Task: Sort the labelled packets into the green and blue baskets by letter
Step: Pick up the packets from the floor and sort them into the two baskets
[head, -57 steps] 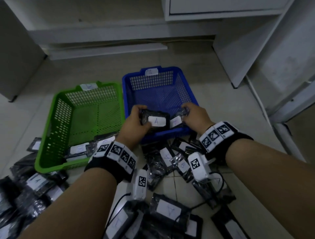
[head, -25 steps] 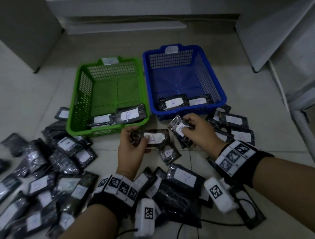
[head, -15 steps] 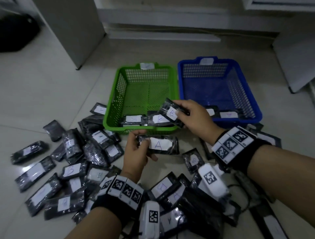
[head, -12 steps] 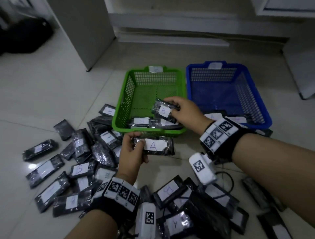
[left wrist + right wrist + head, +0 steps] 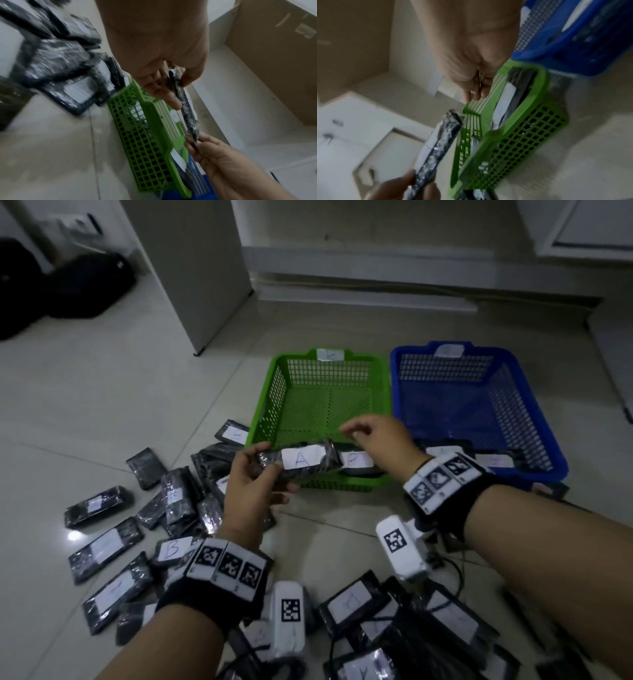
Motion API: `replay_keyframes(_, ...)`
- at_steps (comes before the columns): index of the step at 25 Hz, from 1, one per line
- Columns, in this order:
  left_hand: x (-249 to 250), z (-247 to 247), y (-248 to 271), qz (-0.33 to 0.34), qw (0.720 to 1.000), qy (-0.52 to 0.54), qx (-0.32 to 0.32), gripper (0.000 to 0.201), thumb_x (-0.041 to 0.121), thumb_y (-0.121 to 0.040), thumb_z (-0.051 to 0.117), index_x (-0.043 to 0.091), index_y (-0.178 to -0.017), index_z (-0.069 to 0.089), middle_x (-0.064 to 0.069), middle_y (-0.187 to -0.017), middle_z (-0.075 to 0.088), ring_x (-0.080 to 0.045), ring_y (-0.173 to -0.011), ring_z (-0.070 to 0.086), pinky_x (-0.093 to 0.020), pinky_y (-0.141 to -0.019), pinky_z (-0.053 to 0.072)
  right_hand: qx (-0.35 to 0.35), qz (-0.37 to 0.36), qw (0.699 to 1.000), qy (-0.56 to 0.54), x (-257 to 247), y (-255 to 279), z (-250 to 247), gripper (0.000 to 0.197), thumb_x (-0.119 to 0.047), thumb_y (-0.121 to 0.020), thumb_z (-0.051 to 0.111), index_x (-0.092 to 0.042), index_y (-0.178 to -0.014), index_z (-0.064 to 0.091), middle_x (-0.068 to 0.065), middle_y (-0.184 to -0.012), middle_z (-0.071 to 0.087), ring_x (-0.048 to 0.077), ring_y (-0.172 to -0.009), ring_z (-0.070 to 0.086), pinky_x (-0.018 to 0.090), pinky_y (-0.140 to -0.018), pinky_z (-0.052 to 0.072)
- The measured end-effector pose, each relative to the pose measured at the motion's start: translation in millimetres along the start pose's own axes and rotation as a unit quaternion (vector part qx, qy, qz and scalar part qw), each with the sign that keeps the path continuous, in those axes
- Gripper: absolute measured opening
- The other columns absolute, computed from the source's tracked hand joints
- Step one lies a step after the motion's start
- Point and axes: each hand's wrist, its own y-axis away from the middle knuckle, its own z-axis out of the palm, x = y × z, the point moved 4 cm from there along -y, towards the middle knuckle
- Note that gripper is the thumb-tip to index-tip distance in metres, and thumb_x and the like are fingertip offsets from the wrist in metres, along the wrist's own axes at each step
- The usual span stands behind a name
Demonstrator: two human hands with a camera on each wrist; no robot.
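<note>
Holding the packet marked A (image 5: 303, 462) at its left end, the left hand (image 5: 253, 484) has thumb on top and fingers curled beneath, so the packet lies crosswise with its long axis running left to right, just above the near rim of the green basket (image 5: 274, 392). The free right end of the packet points toward the right hand (image 5: 380, 440), which hangs over the near right corner of the green basket with fingers loosely curled and nothing in them; the right wrist view shows it empty, just apart from the packet's end.

The blue basket (image 5: 534, 419) stands touching the green one on its right side, and packets with white labels lie along its near wall, though their letters are too blurred to read. A packet with a label (image 5: 354, 460) lies in the green basket just behind the held one; its letter looks like B but is not sharp.

Judging by the letter, the held packet probably belongs in the blue basket, which lies to the right of the left hand, past the green one. The right hand is the nearer to that basket, so a handover of the free end looks the shorter way. More packets (image 5: 106, 542) lie scattered on the floor by the green basket's left side and in front of both baskets.
</note>
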Motion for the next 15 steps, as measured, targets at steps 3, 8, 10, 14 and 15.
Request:
replay_keyframes(3,-1,60,-9,0.004,0.999,-0.014,-0.038,0.029,0.003,-0.088,0.059,0.012,-0.115,0.053,-0.011,-0.095,0.067,-0.016,-0.066,0.068,-0.029,-0.057,0.057,0.153,0.054,0.987,-0.014,53,38,-71,0.019,-0.007,-0.09,0.055,-0.016,-0.092,0.071,0.002,-0.099,0.071,0.018,-0.09,0.065,0.03,-0.081,0.051)
replay_keyframes(8,-21,172,-32,0.014,0.985,-0.135,-0.109,0.027,0.018,-0.083,0.064,0.026,-0.107,0.055,-0.006,-0.098,0.07,-0.017,-0.075,0.065,-0.033,-0.069,0.054,0.236,0.098,0.965,0.062,120,117,-136,0.021,-0.003,-0.085,0.057,-0.018,-0.08,0.07,-0.004,-0.087,0.066,0.01,-0.079,0.058,0.011,-0.072,0.039)
replay_keyframes(10,-28,208,-39,0.068,0.952,-0.264,-0.138,0.035,0.023,-0.082,0.067,0.028,-0.115,0.055,-0.003,-0.109,0.066,-0.019,-0.09,0.065,-0.034,-0.083,0.055,0.232,0.099,0.964,0.08,140,139,-138,0.022,0.001,-0.082,0.058,-0.017,-0.079,0.071,-0.004,-0.084,0.064,0.009,-0.077,0.057,0.009,-0.068,0.036)
replay_keyframes(14,-48,235,-37,0.156,0.836,-0.489,-0.194,0.061,0.023,-0.09,0.06,0.012,-0.144,0.035,-0.015,-0.142,0.039,-0.029,-0.126,0.045,-0.031,-0.104,0.036,0.085,0.099,0.984,0.12,170,149,-108,0.022,-0.001,-0.085,0.058,-0.011,-0.098,0.073,0.006,-0.102,0.065,0.013,-0.091,0.058,0.013,-0.083,0.04)
replay_keyframes(15,-51,233,-31,0.168,0.819,-0.507,-0.209,0.064,0.021,-0.092,0.057,0.012,-0.147,0.028,-0.016,-0.149,0.027,-0.028,-0.134,0.035,-0.03,-0.107,0.032,0.052,0.092,0.985,0.136,172,147,-99,0.023,-0.004,-0.086,0.058,-0.01,-0.104,0.071,0.009,-0.106,0.064,0.017,-0.095,0.059,0.016,-0.087,0.042)
